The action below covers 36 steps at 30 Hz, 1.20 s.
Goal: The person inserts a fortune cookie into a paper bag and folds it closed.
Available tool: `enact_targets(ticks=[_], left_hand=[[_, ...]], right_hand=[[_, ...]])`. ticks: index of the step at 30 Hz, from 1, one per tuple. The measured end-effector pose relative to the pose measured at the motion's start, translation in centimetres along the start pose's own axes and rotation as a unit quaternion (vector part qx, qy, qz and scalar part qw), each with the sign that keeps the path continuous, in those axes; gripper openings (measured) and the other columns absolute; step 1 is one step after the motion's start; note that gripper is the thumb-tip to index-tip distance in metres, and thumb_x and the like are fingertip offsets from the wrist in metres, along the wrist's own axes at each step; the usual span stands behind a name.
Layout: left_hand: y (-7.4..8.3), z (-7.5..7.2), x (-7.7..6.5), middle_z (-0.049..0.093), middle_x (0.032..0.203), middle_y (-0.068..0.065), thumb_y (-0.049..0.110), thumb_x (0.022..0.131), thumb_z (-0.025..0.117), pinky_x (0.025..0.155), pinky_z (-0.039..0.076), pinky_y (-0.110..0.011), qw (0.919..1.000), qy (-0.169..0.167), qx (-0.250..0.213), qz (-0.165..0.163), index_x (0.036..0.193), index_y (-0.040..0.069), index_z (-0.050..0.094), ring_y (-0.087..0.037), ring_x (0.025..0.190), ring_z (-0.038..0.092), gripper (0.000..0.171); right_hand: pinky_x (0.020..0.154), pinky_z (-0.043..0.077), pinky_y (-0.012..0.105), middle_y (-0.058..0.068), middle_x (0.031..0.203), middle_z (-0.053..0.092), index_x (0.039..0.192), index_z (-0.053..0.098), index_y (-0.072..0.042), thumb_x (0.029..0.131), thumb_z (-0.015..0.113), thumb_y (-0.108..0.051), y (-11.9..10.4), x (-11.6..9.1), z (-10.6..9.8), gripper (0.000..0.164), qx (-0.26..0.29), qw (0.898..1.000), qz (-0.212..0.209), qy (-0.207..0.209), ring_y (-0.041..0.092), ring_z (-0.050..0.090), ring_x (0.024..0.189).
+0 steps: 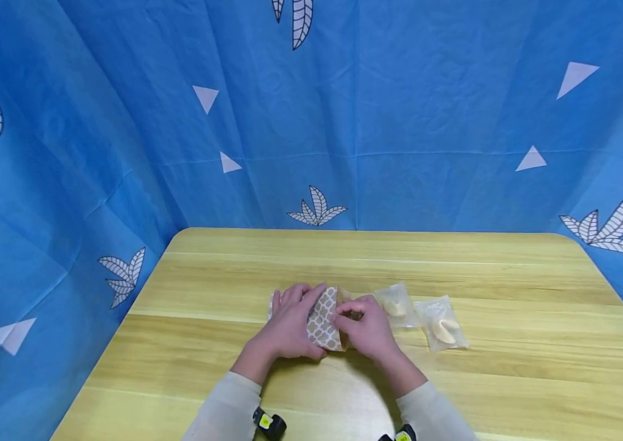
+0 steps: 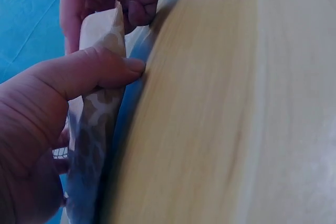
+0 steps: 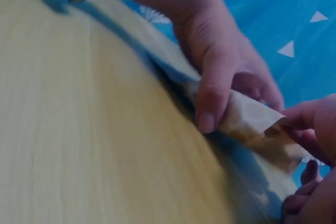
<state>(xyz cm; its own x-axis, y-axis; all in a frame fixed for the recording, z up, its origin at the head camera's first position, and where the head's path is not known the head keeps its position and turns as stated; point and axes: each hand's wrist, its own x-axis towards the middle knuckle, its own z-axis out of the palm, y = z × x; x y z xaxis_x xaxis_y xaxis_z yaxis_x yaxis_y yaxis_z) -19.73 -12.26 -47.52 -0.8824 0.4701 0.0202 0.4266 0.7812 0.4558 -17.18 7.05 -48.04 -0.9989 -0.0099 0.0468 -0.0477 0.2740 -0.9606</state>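
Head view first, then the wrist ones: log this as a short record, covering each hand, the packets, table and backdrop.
Left hand: grips the patterned paper bag
Right hand: pinches the bag's end
Packets: first packet, second packet; see-through, something pale inside each
Table: light wood
Backdrop: blue curtain, white leaves and triangles

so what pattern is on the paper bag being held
The paper bag has a white lattice pattern over tan, seen best in the head view.
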Motion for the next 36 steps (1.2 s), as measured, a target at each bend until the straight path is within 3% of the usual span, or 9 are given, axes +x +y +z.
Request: enact_targets(ticks=[5,17,23,26,30,33,36], left_hand=[[-0.2,0.0,-0.1,0.042,0.139,-0.006,0.043,0.051,0.09,0.113,0.003,-0.063,0.9999,-0.013,-0.006,-0.008,0.156,0.022,0.035,-0.027,0.134,0.031,0.12],[-0.5,-0.1,-0.2,0.042,0.141,-0.009,0.046,0.053,0.09,0.112,0.005,-0.064,0.9998,-0.007,-0.015,-0.009,0.156,0.02,0.035,-0.03,0.135,0.031,0.119],[-0.6,-0.2,-0.3,0.041,0.142,-0.01,0.046,0.053,0.091,0.112,0.005,-0.064,0.9999,0.001,-0.013,-0.008,0.156,0.021,0.034,-0.03,0.136,0.03,0.12],[-0.6,-0.4,-0.4,0.041,0.143,-0.011,0.045,0.053,0.091,0.112,0.006,-0.064,0.9998,0.007,-0.02,-0.006,0.156,0.021,0.035,-0.03,0.136,0.031,0.12],[-0.6,-0.4,-0.4,0.041,0.144,-0.009,0.046,0.053,0.091,0.113,0.008,-0.061,0.9994,0.012,-0.031,-0.006,0.156,0.021,0.035,-0.028,0.136,0.031,0.12],[-0.7,-0.4,-0.3,0.04,0.144,-0.007,0.046,0.053,0.091,0.114,0.008,-0.059,0.9993,0.013,-0.035,-0.006,0.156,0.022,0.034,-0.026,0.136,0.031,0.121],[-0.7,-0.4,-0.3,0.039,0.145,-0.006,0.047,0.053,0.091,0.114,0.007,-0.058,0.9992,0.012,-0.037,-0.006,0.156,0.024,0.034,-0.024,0.136,0.03,0.12]], right_hand=[[0.083,0.044,0.035,0.011,0.1,0.057,0.089,0.077,-0.002,0.082,0.078,-0.008,-0.5,-0.1,-0.1,0.009,0.068,0.997,0.028,0.002,0.025,0.052,0.096],[0.09,0.039,0.04,0.007,0.105,0.06,0.095,0.078,-0.009,0.082,0.078,-0.012,-1.0,-0.2,-0.7,0.013,0.06,0.997,0.045,-0.01,0.024,0.051,0.103],[0.095,0.039,0.047,0.008,0.112,0.059,0.103,0.076,-0.011,0.08,0.076,-0.007,-0.9,-0.4,-1.0,0.023,0.034,0.999,0.014,-0.024,0.028,0.05,0.11],[0.087,0.042,0.043,0.006,0.106,0.06,0.104,0.076,-0.011,0.081,0.073,-0.002,-0.6,-0.4,-1.3,0.025,-0.013,1.0,-0.019,-0.019,0.027,0.052,0.101],[0.069,0.043,0.035,0.003,0.082,0.056,0.101,0.076,-0.01,0.083,0.072,0.003,0.0,-0.5,-1.6,0.023,-0.076,0.996,-0.05,-0.007,0.019,0.05,0.073],[0.057,0.041,0.03,0.0,0.067,0.046,0.1,0.076,-0.009,0.084,0.073,0.003,0.1,-0.5,-1.8,0.02,-0.095,0.994,-0.053,-0.01,0.011,0.042,0.053],[0.051,0.037,0.029,-0.001,0.061,0.039,0.1,0.075,-0.008,0.083,0.075,0.001,0.1,-0.6,-1.8,0.019,-0.109,0.993,-0.044,-0.011,0.008,0.036,0.046]])
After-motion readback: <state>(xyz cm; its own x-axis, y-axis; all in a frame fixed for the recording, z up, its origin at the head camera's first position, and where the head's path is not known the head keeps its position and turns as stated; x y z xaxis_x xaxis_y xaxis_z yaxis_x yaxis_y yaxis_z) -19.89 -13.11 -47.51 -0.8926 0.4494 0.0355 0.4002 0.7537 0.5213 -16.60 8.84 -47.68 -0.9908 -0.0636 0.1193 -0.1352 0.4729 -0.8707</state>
